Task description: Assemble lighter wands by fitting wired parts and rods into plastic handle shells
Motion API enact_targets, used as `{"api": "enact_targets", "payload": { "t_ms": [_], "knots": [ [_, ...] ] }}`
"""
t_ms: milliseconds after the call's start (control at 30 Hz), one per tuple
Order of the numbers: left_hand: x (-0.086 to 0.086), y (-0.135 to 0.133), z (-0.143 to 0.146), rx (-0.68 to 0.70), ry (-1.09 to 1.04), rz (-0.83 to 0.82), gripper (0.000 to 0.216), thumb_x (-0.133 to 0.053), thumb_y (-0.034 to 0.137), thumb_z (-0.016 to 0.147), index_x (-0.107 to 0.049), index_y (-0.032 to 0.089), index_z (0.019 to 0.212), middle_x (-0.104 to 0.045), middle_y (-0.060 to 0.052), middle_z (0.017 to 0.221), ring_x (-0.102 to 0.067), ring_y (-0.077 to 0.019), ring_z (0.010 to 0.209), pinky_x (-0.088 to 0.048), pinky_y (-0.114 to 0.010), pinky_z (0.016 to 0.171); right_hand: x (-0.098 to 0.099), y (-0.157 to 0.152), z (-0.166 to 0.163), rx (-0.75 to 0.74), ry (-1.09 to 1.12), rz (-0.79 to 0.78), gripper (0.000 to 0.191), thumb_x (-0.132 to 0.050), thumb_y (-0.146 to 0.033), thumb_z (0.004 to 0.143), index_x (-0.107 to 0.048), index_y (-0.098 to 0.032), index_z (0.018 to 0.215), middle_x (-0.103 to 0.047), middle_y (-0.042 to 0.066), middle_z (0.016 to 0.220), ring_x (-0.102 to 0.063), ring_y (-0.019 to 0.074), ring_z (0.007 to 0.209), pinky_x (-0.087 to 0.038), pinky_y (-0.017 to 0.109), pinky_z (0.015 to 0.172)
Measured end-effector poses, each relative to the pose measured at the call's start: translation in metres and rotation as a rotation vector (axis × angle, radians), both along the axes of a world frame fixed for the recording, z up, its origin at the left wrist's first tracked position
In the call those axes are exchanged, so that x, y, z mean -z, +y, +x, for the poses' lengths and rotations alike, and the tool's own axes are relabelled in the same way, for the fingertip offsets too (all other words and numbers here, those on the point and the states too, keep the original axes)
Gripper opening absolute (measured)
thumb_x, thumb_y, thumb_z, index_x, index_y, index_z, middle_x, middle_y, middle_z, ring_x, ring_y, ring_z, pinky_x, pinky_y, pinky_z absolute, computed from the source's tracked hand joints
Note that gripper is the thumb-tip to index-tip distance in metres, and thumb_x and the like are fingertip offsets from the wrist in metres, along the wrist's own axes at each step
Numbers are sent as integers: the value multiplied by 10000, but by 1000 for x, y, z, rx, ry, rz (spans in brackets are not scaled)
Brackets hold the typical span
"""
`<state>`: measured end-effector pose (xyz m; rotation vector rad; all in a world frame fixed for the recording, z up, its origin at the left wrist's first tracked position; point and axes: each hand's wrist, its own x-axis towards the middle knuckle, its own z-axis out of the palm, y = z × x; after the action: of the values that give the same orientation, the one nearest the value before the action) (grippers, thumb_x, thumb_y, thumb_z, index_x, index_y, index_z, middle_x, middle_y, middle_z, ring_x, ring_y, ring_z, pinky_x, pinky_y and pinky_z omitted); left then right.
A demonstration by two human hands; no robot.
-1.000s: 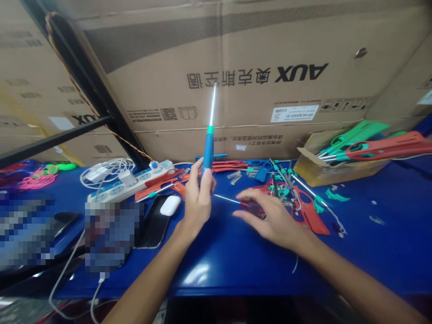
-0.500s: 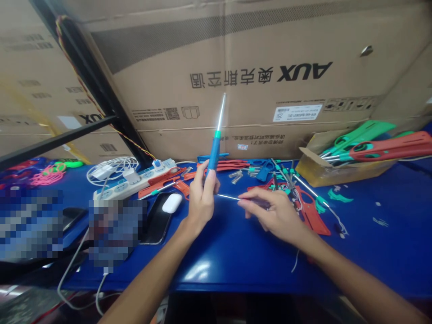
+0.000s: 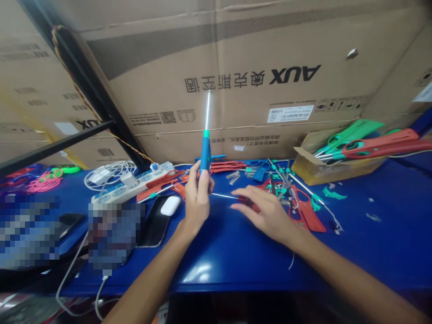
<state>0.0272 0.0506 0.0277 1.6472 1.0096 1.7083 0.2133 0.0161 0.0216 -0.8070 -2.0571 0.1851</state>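
Note:
Upright in my left hand is a blue long-nosed lighter, its metal tube pointing up past a green collar. My fingers wrap round its lower body. My right hand holds a screwdriver by its dark red handle, with thumb and index finger a little apart around it. The thin metal shaft lies almost level and reaches to the lighter behind my left fingers. Its tip is hidden there. Just beyond my right hand lie red lighter shells and loose metal tubes with green collars.
A cardboard box of green and red lighters stands at the right. On the left are a white power strip, a phone with a white earphone case, and cables. Large cartons wall off the back of the blue table.
The view has shifted slightly. The lighter now stands more nearly vertical, and my right thumb and index finger have parted, showing more of the screwdriver's red handle.

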Motion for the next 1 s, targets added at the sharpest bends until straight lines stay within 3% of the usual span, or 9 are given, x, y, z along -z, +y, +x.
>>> {"api": "enact_targets", "payload": {
  "t_ms": [100,167,300,433,533,633,900,1000],
  "knots": [
    [2,-1,1,29,-21,-16,369,-433,437,1037,-517,175,1283,-459,43,637,-407,-108,535,-336,-247,501,0,-1,0,-17,14,33,186,-569,-266,994,-689,-168,1097,-734,59,951,-670,159,832,-527,300,779],
    [4,-2,2,56,-37,-24,366,-421,433,1041,-512,176,1284,-453,45,633,-395,-108,529,-330,-246,496,-2,-2,1,-12,40,-56,183,-569,-284,993,-708,-185,1059,-747,47,946,-680,155,815,-523,286,741],
    [9,-2,3,62,-52,3,361,-397,424,1047,-506,174,1283,-440,44,634,-389,-113,542,-334,-247,508,-5,-4,-2,-21,149,-433,222,-582,-374,974,-714,-198,944,-673,-9,735,-572,102,584,-449,242,551],
    [13,-1,3,29,-37,21,375,-388,428,1046,-501,176,1299,-442,42,646,-404,-119,555,-356,-256,533,-7,-3,-6,-121,332,-845,300,-603,-478,933,-657,-185,896,-428,-91,504,-363,61,382,-297,202,363],
    [16,-1,2,21,-1,63,413,-375,445,1043,-476,178,1341,-459,42,655,-433,-124,565,-376,-265,555,-9,-2,-5,-199,465,-1206,376,-603,-565,907,-630,-191,935,-258,-139,466,-213,48,316,-211,184,283],
    [18,1,1,1,37,102,436,-373,459,1040,-450,179,1365,-485,44,662,-459,-126,570,-388,-270,571,-9,0,-3,-251,527,-1376,413,-602,-600,897,-621,-188,909,-238,-140,492,-185,39,321,-209,173,269],
    [18,5,2,-116,50,37,424,-396,434,1040,-421,185,1383,-539,30,734,-502,-129,633,-409,-279,648,2,13,3,-157,370,-1131,438,-575,-598,913,-655,-168,933,-331,-110,524,-323,59,389,-323,203,380],
    [16,7,1,-120,-34,46,411,-353,455,1047,-439,186,1345,-526,20,744,-509,-136,655,-412,-285,665,9,17,5,-15,129,-814,400,-509,-529,971,-703,-179,960,-555,-21,641,-554,131,558,-479,279,546]
  ]
}}
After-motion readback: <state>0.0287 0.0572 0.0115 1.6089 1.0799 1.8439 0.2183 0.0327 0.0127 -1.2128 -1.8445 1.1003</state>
